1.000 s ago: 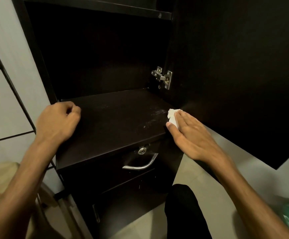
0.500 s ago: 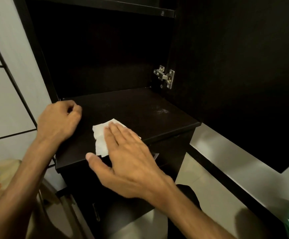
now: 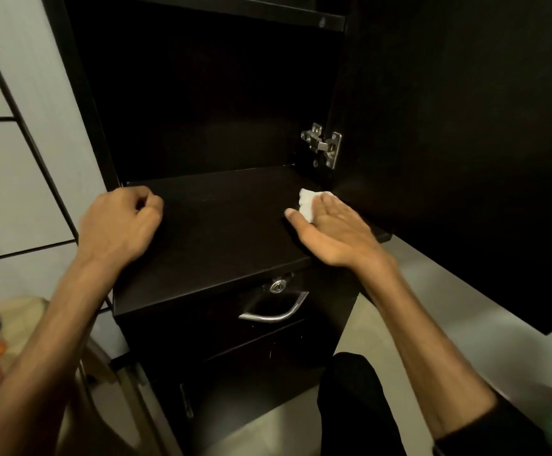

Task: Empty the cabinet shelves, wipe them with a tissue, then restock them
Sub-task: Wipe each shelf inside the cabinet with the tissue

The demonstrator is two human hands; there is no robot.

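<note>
Under the flat right hand (image 3: 334, 235), the tissue (image 3: 309, 205).

Bare shelf (image 3: 222, 225) between the two hands, open door (image 3: 459, 143) hard against its right.
</note>
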